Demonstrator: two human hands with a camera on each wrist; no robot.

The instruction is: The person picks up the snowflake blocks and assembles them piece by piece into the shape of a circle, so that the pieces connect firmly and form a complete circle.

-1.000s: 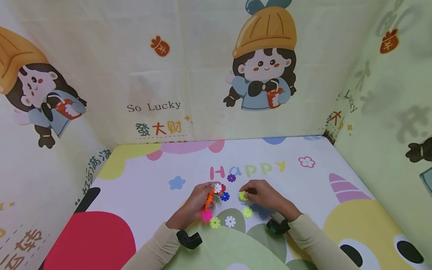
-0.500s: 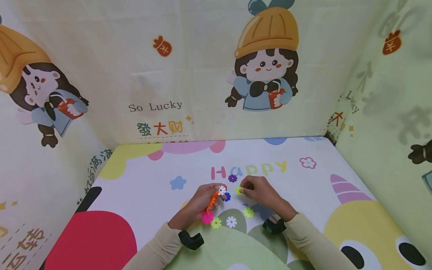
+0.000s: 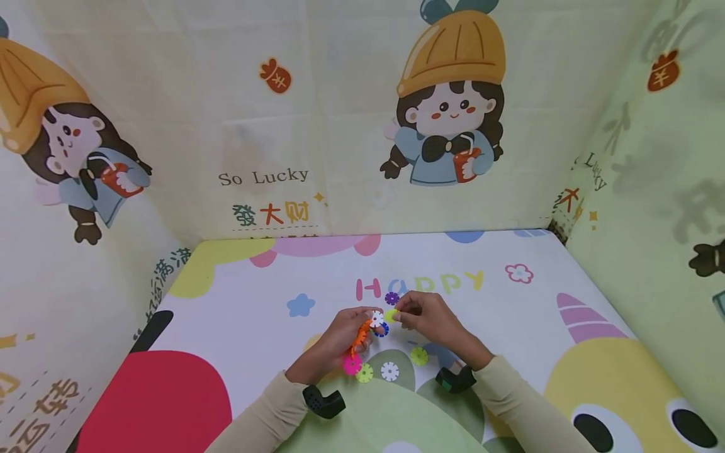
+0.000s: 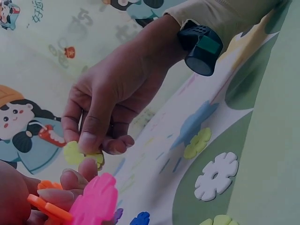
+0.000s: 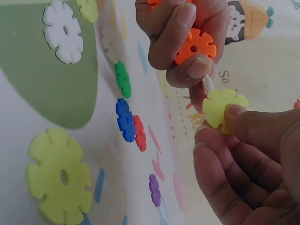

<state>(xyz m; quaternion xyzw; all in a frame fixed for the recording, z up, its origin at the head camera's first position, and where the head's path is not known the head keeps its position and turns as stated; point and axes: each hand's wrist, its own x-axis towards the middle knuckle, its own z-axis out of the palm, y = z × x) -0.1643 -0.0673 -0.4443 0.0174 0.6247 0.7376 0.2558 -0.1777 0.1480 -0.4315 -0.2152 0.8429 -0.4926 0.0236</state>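
My left hand (image 3: pixel 338 340) grips a string of notched plastic discs. Two orange discs (image 5: pixel 201 40) sit among its curled fingers, with a pink disc (image 4: pixel 96 199) at the lower end. A white disc (image 3: pixel 376 319) is at the upper end, seen edge-on in the right wrist view. Between thumb and fingers, my right hand (image 3: pixel 430 318) pinches a yellow disc (image 5: pixel 216 104). That disc is right at the white one, its edge overlapping it in the right wrist view.
Loose on the patterned tabletop lie a purple disc (image 3: pixel 392 298), a blue disc (image 5: pixel 124 119), a red disc (image 5: pixel 140 133), a green disc (image 5: pixel 122 79), a white disc (image 3: pixel 389 372) and yellow-green discs (image 3: pixel 419 356). A printed cloth wall (image 3: pixel 340 207) rises behind the table.
My right hand has moved left with the yellow disc, bringing it up to the left hand. The left hand's string has shifted slightly right in the head view.
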